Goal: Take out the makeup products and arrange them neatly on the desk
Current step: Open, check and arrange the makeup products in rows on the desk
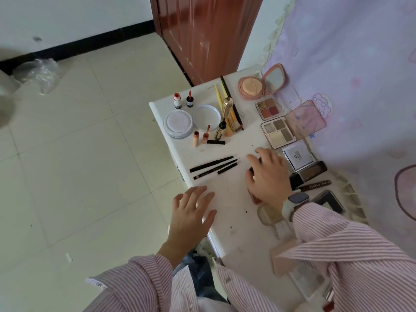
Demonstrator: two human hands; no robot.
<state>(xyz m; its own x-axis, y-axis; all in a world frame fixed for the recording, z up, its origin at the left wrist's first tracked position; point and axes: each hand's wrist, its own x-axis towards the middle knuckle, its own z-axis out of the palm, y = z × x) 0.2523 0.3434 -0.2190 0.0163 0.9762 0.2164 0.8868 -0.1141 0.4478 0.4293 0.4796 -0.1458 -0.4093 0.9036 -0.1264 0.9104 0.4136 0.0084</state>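
Note:
Makeup lies spread over the white desk [227, 203]. My right hand [267, 176] rests fingers down over a small dark compact [251, 170], mostly hidden beneath it. My left hand [193, 208] lies flat and open at the desk's left edge, holding nothing. Three black pencils [212, 164] lie side by side just beyond my hands. Further back are two round white powder tins [179, 122], small lip tubes [177, 100], a gold mascara [226, 106], a pink mirror compact [261, 85] and open eyeshadow palettes [279, 131].
A white box [298, 157], dark cases [310, 173] and a brown tube [315, 186] line the right side by a lilac cloth [349, 75]. A peach box [283, 258] and clear case [308, 282] sit near my right sleeve. A brown door [207, 34] stands behind the desk.

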